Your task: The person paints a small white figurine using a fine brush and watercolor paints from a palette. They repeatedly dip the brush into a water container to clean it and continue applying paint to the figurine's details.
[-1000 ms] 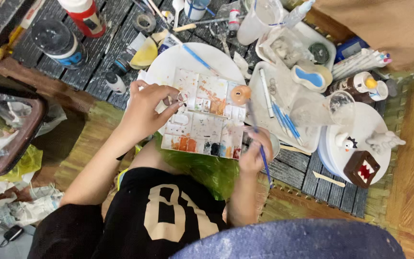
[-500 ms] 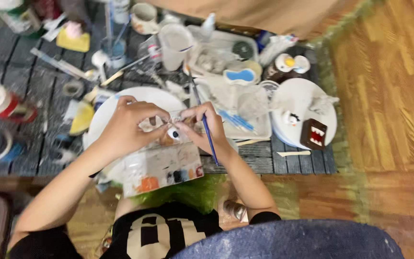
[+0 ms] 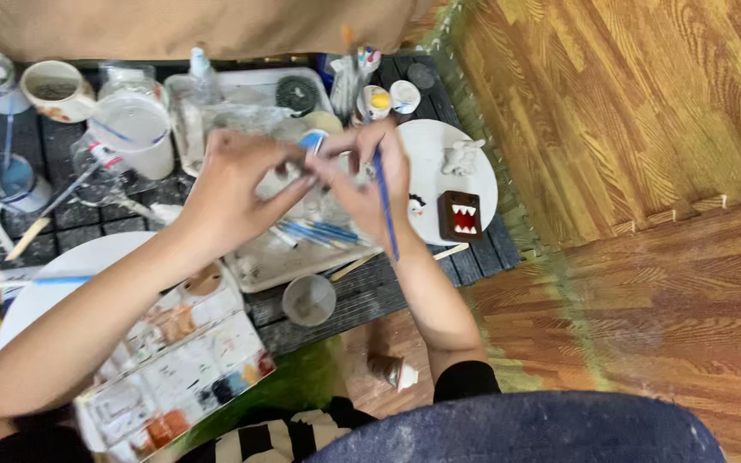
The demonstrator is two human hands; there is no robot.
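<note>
Mostly crowded: left hand point(image 3: 237, 184) pinches small pale piece, right hand point(image 3: 370, 184) grips thin blue brush point(image 3: 385, 201); round white plate point(image 3: 430, 146) near table edge, wood floor point(image 3: 645, 171) free.

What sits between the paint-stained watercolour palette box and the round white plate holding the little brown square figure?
In the head view, between the watercolour palette box and the round white plate sit a small round grey cup and a shallow tray of blue-handled brushes.

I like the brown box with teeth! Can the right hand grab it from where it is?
Probably yes. The right hand is just beside the white plate where the brown box sits, with nothing between them. But its fingers already hold a blue paintbrush, so grabbing would be awkward.
</note>
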